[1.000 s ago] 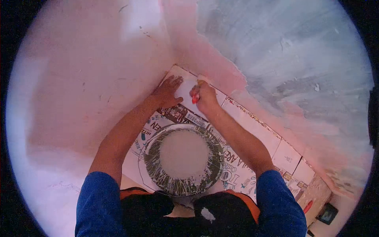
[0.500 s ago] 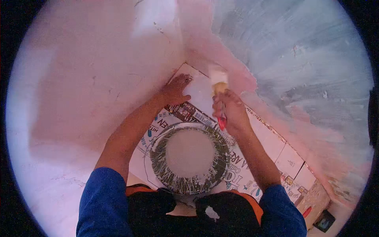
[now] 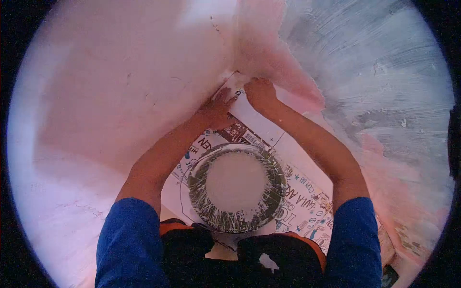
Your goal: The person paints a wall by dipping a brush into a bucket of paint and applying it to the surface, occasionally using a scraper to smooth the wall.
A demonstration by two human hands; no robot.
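Nearest me, at 6 o'clock, a paint bucket of pale paint sits on printed cardboard between my blue-sleeved arms. Beyond it at 12 o'clock my left hand lies flat on the cardboard with fingers apart. Just past it at 1 o'clock my right hand is curled shut, knuckles up, on something I cannot make out. The wall corner runs straight ahead toward 12 o'clock, its foot nearer my right hand than my left, with the pink wall at 10 and the grey wall at 2.
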